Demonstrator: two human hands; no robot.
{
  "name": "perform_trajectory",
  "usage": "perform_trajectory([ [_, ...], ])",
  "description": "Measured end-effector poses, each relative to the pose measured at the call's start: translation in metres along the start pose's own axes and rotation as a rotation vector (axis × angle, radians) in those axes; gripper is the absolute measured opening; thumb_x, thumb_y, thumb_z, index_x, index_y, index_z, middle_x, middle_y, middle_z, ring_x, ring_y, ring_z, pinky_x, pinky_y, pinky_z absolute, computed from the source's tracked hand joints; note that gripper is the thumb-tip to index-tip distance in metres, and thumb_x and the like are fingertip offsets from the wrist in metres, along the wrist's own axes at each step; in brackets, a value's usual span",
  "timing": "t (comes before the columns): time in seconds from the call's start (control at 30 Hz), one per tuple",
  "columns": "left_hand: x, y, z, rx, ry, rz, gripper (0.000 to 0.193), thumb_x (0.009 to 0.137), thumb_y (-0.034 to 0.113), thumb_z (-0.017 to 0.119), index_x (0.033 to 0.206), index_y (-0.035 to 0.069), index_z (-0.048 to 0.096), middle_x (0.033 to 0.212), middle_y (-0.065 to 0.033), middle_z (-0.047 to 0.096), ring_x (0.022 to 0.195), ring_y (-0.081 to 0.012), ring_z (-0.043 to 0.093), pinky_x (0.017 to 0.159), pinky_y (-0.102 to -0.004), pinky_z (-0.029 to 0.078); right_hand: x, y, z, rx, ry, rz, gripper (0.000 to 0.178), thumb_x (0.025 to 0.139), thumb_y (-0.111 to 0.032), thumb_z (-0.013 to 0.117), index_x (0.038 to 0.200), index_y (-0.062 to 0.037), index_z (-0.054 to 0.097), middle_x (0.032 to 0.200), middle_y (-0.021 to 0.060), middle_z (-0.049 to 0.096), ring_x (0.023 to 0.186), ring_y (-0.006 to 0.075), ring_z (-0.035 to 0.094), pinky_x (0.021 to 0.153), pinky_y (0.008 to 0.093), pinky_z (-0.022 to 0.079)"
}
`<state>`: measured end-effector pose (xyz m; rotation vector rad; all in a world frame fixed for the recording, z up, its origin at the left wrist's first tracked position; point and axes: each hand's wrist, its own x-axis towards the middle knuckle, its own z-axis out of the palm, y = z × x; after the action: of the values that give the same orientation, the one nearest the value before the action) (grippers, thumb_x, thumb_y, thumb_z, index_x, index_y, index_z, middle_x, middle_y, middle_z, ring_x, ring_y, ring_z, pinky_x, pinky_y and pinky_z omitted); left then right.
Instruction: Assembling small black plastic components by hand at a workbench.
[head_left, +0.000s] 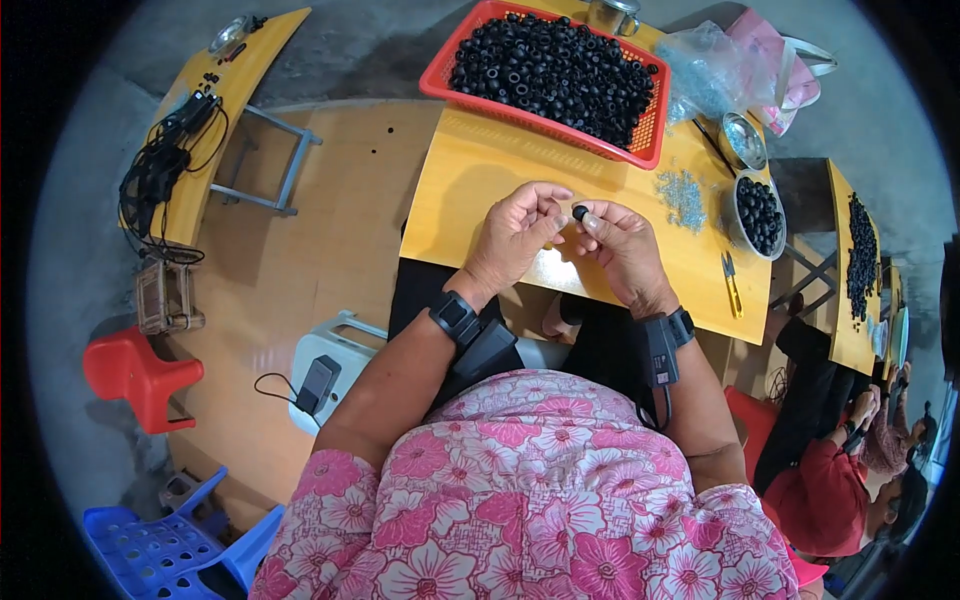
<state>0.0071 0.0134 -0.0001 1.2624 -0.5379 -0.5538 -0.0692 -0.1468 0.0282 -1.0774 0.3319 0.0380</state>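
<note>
Over the near edge of the yellow table (460, 190), both my hands are raised close together. My right hand (625, 248) pinches a small round black part (580, 212) between thumb and forefinger. Beside it, my left hand (518, 235) has its thumb and forefinger brought together; anything between them is too small to make out. Beyond my hands a red plastic basket (540, 122) is heaped with similar black parts (550, 75). To the right lies a scatter of small clear pieces (682, 200), next to a bowl (738, 232) of black parts.
Yellow-handled snips (734, 290) lie near the table's right edge. A metal bowl (742, 142), a dark thin tool (712, 145) and a clear plastic bag (700, 70) are farther back. A white stool (325, 365) stands at left; a person in red (825, 495) sits at right.
</note>
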Motion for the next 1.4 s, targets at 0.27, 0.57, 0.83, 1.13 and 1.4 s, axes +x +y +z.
perform_trajectory([
  [0.27,0.001,0.005,0.004,0.108,-0.02,0.083,0.028,0.086,0.004,0.063,0.114,0.006,0.065,0.083,0.0011,0.057,0.075,-0.0065,0.053,0.071,-0.021,0.048,-0.002,0.001,-0.001,0.22,-0.157,0.156,0.02,0.094,-0.021,0.058,0.098,-0.0021,0.062,0.076,0.0005,0.057,0.067,0.0092,0.05,0.066,0.0269,0.046],
  [0.57,0.002,-0.004,-0.002,0.179,-0.042,0.054,0.024,0.086,-0.002,0.061,0.109,0.003,0.062,0.092,-0.0015,0.06,0.087,-0.0083,0.058,0.077,-0.0229,0.05,-0.003,0.002,0.004,0.202,-0.083,0.176,0.022,0.095,-0.024,0.056,0.095,-0.0028,0.062,0.075,0.0003,0.058,0.062,0.0089,0.049,0.063,0.0276,0.047],
  [0.83,0.0,0.0,0.001,0.037,-0.047,0.027,0.014,0.084,-0.002,0.063,0.097,0.003,0.058,0.086,0.0012,0.056,0.08,-0.0057,0.053,0.074,-0.0205,0.047,-0.01,0.004,0.005,-0.09,0.073,0.107,0.024,0.092,-0.024,0.06,0.084,-0.0017,0.063,0.069,0.0011,0.058,0.056,0.0104,0.05,0.056,0.0257,0.046],
  [1.13,0.001,-0.001,0.0,0.01,-0.035,-0.015,0.014,0.084,-0.001,0.061,0.097,0.003,0.058,0.086,0.0004,0.055,0.079,-0.0063,0.054,0.074,-0.0226,0.05,-0.022,-0.004,-0.059,-1.052,0.596,-0.419,0.012,0.079,-0.011,0.067,0.085,-0.0008,0.065,0.071,0.0111,0.063,0.063,0.0187,0.061,0.06,0.0289,0.049],
  [1.4,0.001,-0.004,-0.002,0.037,-0.039,0.006,0.014,0.084,0.0,0.063,0.097,0.002,0.058,0.085,0.0004,0.055,0.078,-0.0061,0.053,0.073,-0.0222,0.049,-0.025,-0.013,-0.082,-1.238,0.746,-0.317,0.016,0.078,-0.01,0.068,0.092,-0.0027,0.066,0.076,0.0127,0.063,0.067,0.0231,0.062,0.064,0.0319,0.05],
])
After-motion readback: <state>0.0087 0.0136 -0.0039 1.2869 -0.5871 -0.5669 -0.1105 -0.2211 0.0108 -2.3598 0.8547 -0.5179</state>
